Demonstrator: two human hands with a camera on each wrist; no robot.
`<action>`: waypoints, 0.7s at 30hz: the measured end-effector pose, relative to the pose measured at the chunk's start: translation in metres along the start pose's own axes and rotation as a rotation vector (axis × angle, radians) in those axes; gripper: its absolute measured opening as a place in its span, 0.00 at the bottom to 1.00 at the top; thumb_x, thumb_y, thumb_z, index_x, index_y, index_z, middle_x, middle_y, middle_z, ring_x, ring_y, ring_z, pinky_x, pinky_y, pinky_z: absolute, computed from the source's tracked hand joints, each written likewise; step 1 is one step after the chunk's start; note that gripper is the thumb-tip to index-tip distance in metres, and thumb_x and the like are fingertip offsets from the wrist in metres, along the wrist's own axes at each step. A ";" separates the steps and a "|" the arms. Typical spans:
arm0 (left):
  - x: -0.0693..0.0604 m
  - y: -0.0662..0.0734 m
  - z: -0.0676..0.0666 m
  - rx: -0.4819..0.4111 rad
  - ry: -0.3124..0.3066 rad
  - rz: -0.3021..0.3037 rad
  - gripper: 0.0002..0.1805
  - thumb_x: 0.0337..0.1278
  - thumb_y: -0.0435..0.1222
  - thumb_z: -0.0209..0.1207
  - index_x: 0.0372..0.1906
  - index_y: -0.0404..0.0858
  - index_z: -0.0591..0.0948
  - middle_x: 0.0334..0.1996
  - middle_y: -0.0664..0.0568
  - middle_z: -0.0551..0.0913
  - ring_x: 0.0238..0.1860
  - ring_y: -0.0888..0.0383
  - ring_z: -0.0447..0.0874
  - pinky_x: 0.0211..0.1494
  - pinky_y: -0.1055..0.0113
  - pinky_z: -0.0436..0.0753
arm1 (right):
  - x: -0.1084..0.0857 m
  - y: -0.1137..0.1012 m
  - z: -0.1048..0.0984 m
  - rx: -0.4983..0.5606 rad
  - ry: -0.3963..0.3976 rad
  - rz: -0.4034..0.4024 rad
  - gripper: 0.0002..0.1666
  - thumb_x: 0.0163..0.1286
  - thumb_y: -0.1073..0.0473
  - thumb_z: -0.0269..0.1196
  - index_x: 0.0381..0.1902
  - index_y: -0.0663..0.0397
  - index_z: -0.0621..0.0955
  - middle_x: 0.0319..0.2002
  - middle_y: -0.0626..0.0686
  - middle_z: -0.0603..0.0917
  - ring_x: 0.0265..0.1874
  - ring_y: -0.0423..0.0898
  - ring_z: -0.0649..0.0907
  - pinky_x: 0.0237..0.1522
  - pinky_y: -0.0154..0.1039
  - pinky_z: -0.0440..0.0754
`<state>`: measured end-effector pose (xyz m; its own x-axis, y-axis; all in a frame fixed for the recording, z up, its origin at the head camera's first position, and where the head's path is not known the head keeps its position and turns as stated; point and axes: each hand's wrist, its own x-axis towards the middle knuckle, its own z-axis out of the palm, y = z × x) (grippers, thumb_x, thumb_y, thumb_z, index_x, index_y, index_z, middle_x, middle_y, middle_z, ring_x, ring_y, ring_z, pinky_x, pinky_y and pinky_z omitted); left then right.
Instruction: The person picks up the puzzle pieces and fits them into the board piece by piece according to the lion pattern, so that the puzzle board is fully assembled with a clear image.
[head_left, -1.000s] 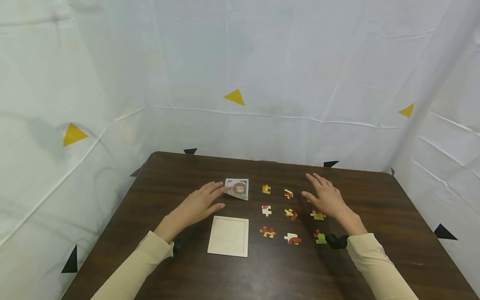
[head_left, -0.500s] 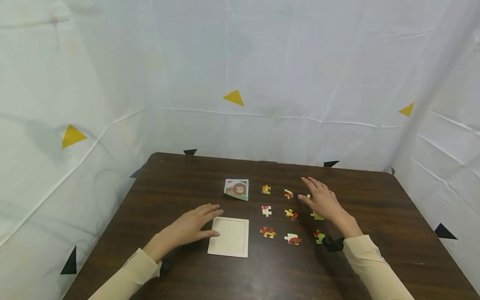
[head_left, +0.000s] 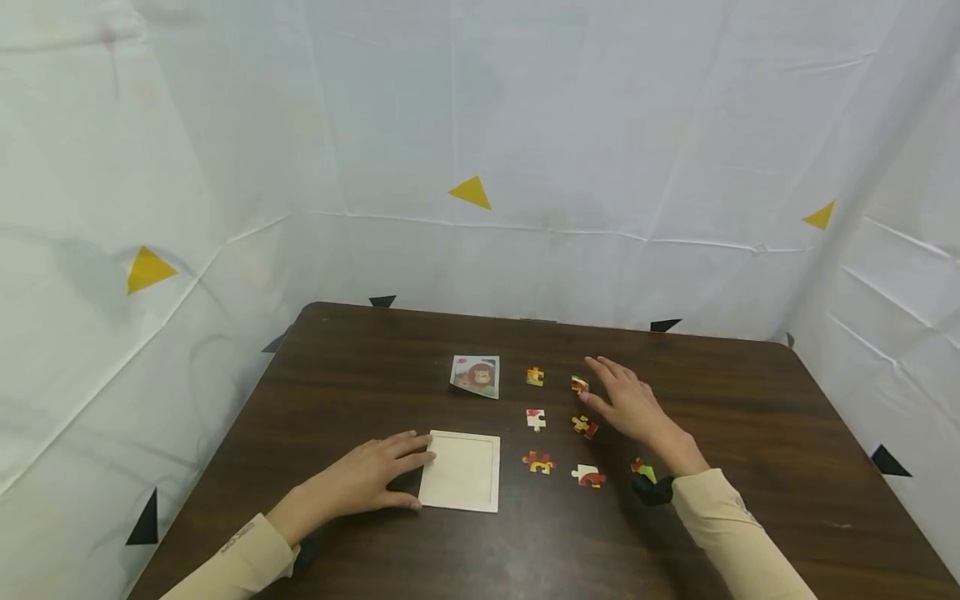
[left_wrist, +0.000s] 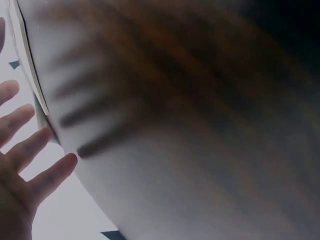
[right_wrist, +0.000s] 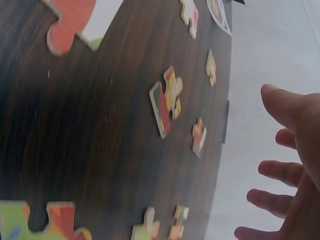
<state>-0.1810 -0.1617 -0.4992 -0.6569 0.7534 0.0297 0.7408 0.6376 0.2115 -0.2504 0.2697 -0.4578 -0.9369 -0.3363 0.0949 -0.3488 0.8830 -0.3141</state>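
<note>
At the left edge of a pale square tray point(head_left: 461, 472), my left hand point(head_left: 360, 477) has its fingers spread, the fingertips at or just over the rim; contact cannot be told. In the left wrist view the left hand point(left_wrist: 25, 165) holds nothing. My right hand point(head_left: 633, 407) hovers over the right-hand puzzle pieces, thumb close to the top middle piece point(head_left: 579, 384). The right wrist view shows the right hand point(right_wrist: 295, 165) raised, fingers apart and empty, beyond a red and yellow piece point(right_wrist: 167, 100). Some pieces are hidden beneath the right hand in the head view.
A picture card point(head_left: 476, 376) with a lion lies behind the tray, one edge lifted. Several loose pieces, among them a white and pink one point(head_left: 536, 418) and a red and white one point(head_left: 588, 476), lie in rows on the dark table point(head_left: 360, 358). White sheeting surrounds it.
My left hand has moved from beside the card down and toward me, to the tray's left edge. My right hand has shifted a little left. The card, tray and pieces look unmoved.
</note>
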 end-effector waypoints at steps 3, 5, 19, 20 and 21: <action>-0.003 -0.001 0.002 0.010 -0.007 0.004 0.40 0.57 0.64 0.54 0.70 0.46 0.69 0.73 0.51 0.61 0.71 0.47 0.61 0.58 0.44 0.74 | 0.003 -0.007 0.005 0.011 -0.008 -0.015 0.40 0.72 0.46 0.57 0.74 0.54 0.58 0.72 0.65 0.59 0.68 0.68 0.60 0.58 0.73 0.59; -0.004 -0.001 0.003 0.012 -0.009 0.001 0.41 0.57 0.64 0.54 0.70 0.45 0.69 0.73 0.51 0.61 0.71 0.47 0.60 0.58 0.44 0.74 | 0.004 -0.013 0.009 0.018 -0.008 -0.030 0.39 0.72 0.47 0.58 0.74 0.53 0.59 0.71 0.65 0.60 0.67 0.68 0.60 0.58 0.73 0.59; -0.002 0.005 0.004 0.064 -0.044 0.010 0.39 0.58 0.61 0.56 0.68 0.41 0.71 0.72 0.48 0.62 0.69 0.49 0.64 0.58 0.45 0.74 | 0.008 -0.057 0.035 0.023 0.012 -0.211 0.31 0.65 0.52 0.66 0.63 0.59 0.74 0.59 0.60 0.77 0.58 0.60 0.76 0.52 0.65 0.73; -0.002 0.005 0.003 0.070 -0.044 0.009 0.39 0.58 0.61 0.56 0.67 0.41 0.71 0.72 0.48 0.62 0.69 0.49 0.64 0.58 0.45 0.74 | 0.008 -0.058 0.037 0.028 0.001 -0.212 0.31 0.65 0.51 0.66 0.63 0.58 0.75 0.59 0.60 0.77 0.58 0.59 0.76 0.52 0.65 0.73; -0.002 0.005 0.003 0.075 -0.043 0.009 0.39 0.57 0.61 0.56 0.67 0.41 0.71 0.72 0.47 0.62 0.69 0.49 0.65 0.58 0.45 0.75 | 0.007 -0.059 0.039 0.024 -0.006 -0.214 0.31 0.64 0.51 0.67 0.62 0.58 0.75 0.59 0.60 0.78 0.57 0.59 0.77 0.52 0.64 0.73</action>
<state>-0.1757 -0.1591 -0.5013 -0.6447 0.7643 -0.0115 0.7561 0.6398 0.1380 -0.2359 0.2024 -0.4758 -0.8413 -0.5175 0.1560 -0.5391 0.7831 -0.3101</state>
